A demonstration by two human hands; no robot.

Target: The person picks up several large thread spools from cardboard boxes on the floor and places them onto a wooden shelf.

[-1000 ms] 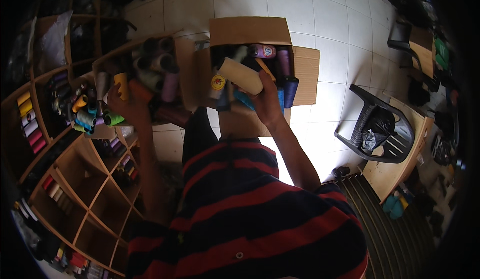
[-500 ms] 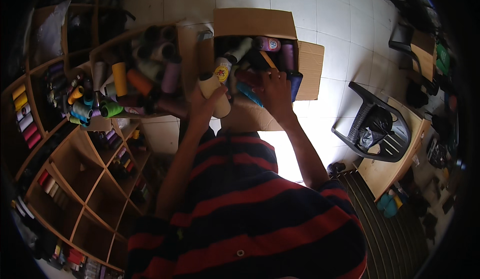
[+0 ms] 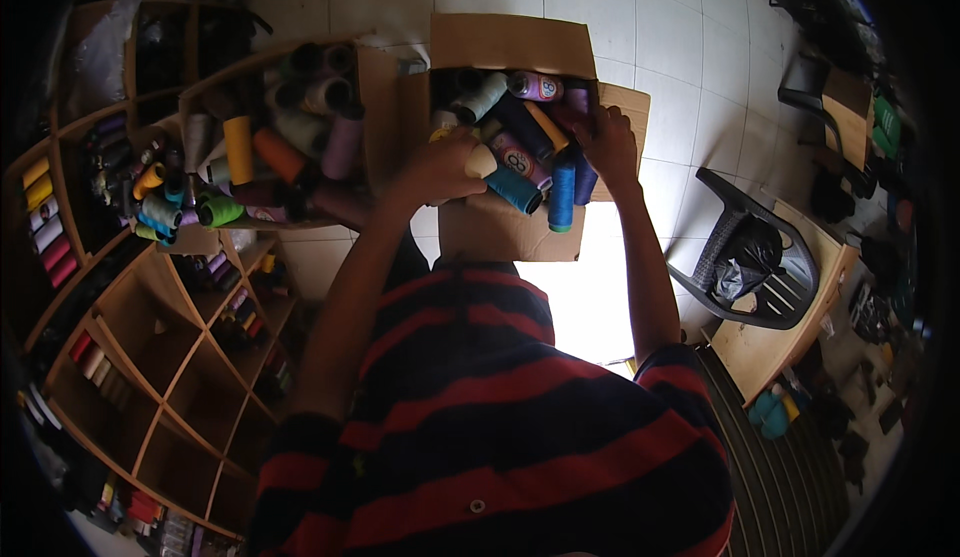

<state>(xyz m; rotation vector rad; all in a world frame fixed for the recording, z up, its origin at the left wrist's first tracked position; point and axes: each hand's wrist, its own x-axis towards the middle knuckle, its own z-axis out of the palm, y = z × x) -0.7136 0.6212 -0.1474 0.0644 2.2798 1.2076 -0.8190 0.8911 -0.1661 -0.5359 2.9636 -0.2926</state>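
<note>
An open cardboard box [image 3: 512,42] full of thread spools stands in front of me. My left hand [image 3: 438,169] is at its near left corner, closed around a cream thread spool [image 3: 481,162] whose end shows past my fingers. At the right wall, my right hand [image 3: 610,147] has its fingers bent round the end of a dark red thread spool [image 3: 573,121], partly hidden in shadow. Between my hands lie a teal spool [image 3: 513,189], a purple spool with a round label [image 3: 515,159] and an orange spool [image 3: 546,127]. A blue spool [image 3: 562,195] leans over the near edge.
To the left, a second box [image 3: 376,127] holds more spools, among them a yellow one [image 3: 238,150]. Wooden cubbyhole shelves [image 3: 165,397] with thread stand at lower left. A dark chair [image 3: 750,247] bearing a black bag is on the right.
My right hand has carried the dark red spool to the right, uncovering spools in the middle. My left hand has moved right over the box's near left corner, tilting the cream spool. The blue spool now shows.
</note>
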